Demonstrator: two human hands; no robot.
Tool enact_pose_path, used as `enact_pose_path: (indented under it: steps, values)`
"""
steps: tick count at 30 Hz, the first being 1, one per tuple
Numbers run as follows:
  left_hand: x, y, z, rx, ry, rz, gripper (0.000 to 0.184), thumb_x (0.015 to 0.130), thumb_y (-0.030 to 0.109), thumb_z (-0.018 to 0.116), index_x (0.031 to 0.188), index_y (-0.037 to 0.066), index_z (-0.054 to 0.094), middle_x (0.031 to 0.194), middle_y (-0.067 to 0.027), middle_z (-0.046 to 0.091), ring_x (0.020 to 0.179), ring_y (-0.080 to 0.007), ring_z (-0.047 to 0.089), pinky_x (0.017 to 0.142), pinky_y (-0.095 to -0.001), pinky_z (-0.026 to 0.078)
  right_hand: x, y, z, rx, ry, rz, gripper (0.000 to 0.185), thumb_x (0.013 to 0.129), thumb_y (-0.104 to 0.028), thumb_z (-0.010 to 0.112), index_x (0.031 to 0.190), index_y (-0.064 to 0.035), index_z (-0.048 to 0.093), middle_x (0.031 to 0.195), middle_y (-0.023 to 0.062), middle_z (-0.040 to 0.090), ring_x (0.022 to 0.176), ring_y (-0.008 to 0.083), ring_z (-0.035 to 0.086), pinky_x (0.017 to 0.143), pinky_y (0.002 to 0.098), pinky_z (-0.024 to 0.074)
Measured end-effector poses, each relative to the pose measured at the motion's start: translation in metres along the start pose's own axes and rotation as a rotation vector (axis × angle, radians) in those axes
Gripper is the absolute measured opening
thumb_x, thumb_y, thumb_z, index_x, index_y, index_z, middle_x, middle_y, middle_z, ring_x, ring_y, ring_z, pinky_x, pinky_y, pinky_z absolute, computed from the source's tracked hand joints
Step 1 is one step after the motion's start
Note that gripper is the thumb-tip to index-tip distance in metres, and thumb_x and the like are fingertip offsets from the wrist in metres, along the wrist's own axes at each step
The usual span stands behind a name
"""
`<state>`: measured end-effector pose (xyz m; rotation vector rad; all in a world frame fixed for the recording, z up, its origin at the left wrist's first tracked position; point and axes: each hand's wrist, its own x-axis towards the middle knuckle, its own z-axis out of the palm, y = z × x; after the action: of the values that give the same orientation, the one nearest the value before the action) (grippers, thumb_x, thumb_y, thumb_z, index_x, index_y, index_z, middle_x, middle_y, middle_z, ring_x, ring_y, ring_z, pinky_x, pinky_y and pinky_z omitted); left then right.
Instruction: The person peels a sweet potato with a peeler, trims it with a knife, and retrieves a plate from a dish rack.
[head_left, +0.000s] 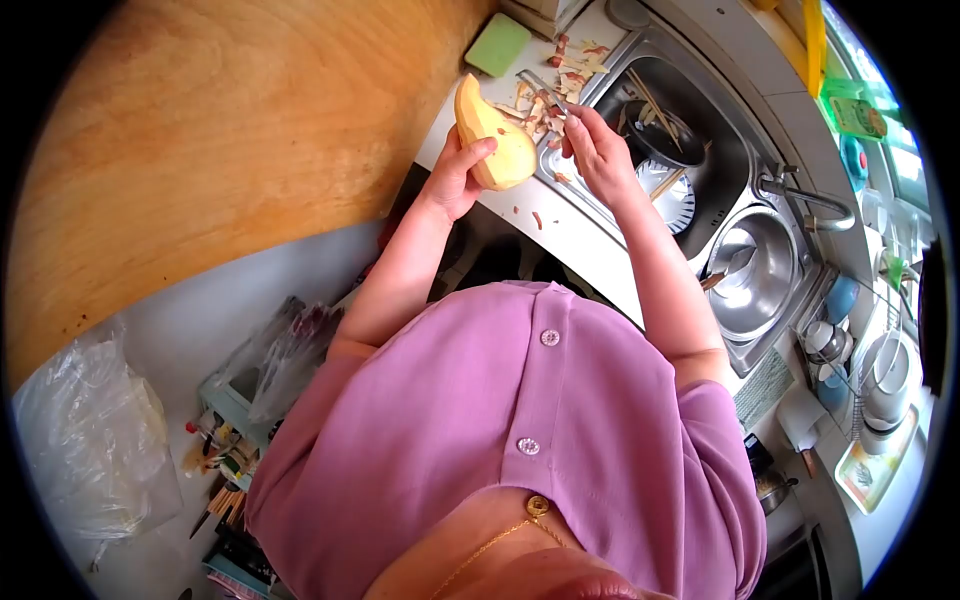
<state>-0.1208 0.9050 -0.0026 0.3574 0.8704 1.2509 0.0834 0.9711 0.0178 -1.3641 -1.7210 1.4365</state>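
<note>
My left hand (456,178) is wrapped round a large peeled sweet potato (497,146), pale yellow with a few small dark spots, held tilted above the counter edge. In my right hand (600,155) is a metal peeler (540,90), its head pointing up and to the left, apart from the sweet potato. Reddish and pale peelings (572,80) lie heaped on the counter behind both hands. A few small scraps (537,219) lie on the white counter (590,250) nearer to me.
A steel double sink (735,165) on the right holds a dark pan (672,140) with chopsticks, a striped plate (680,205) and a round basin (755,280). The faucet (825,210) stands behind it. A green block (498,45) sits beyond the peelings; a wooden panel (250,130) fills the left.
</note>
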Motion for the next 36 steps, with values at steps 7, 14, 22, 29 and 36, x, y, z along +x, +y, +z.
enact_pose_path:
  steps: [7, 14, 22, 29, 36]
  values:
    - [-0.007, 0.012, -0.005, 0.112, -0.203, -0.049, 0.075, 0.077, 0.023, 0.071, 0.137, 0.003, 0.032, 0.125, -0.0100, 0.050, 0.114, -0.0195, 0.052, 0.096, -0.0338, 0.045, -0.016, -0.002, -0.014, -0.160, -0.266, -0.364, 0.031, 0.095, -0.026, 0.056, 0.124, -0.0154, 0.059, 0.077, 0.0119, 0.064, 0.068, 0.0215, 0.064, 0.067, 0.0319, 0.0515]
    - [-0.014, 0.010, 0.003, -0.057, -0.301, -0.202, 0.078, 0.074, 0.025, 0.070, 0.138, 0.003, 0.031, 0.125, -0.0093, 0.050, 0.115, -0.0199, 0.052, 0.097, -0.0348, 0.045, -0.008, 0.002, -0.018, -0.446, 0.207, -0.587, 0.029, 0.087, -0.017, 0.064, 0.116, -0.0140, 0.063, 0.082, 0.0100, 0.066, 0.067, 0.0270, 0.064, 0.061, 0.0329, 0.0520]
    - [-0.007, 0.009, 0.014, 0.447, -0.138, 0.121, 0.096, 0.065, 0.022, 0.081, 0.138, 0.001, 0.021, 0.127, -0.0117, 0.042, 0.120, -0.0210, 0.044, 0.101, -0.0354, 0.041, -0.021, -0.020, 0.005, 0.010, -0.019, -0.081, 0.022, 0.081, -0.023, 0.071, 0.092, -0.0046, 0.070, 0.067, 0.0043, 0.061, 0.060, 0.0115, 0.055, 0.058, 0.0277, 0.0464]
    - [-0.008, 0.009, 0.015, 0.700, -0.145, 0.207, 0.098, 0.064, 0.018, 0.082, 0.137, 0.000, 0.019, 0.128, -0.0131, 0.041, 0.118, -0.0205, 0.045, 0.099, -0.0357, 0.042, -0.019, -0.026, 0.003, -0.297, -0.029, -0.217, 0.019, 0.078, -0.022, 0.072, 0.081, -0.0035, 0.068, 0.066, 0.0140, 0.061, 0.059, 0.0295, 0.059, 0.056, 0.0357, 0.0484]
    - [-0.009, 0.013, 0.026, 0.911, -0.076, 0.229, 0.095, 0.062, 0.017, 0.080, 0.135, -0.003, 0.023, 0.123, -0.0146, 0.046, 0.112, -0.0204, 0.050, 0.095, -0.0328, 0.044, -0.015, -0.033, 0.003, -0.419, -0.091, -0.178, 0.021, 0.077, -0.024, 0.069, 0.080, -0.0033, 0.067, 0.068, 0.0159, 0.062, 0.062, 0.0328, 0.061, 0.059, 0.0390, 0.0497]
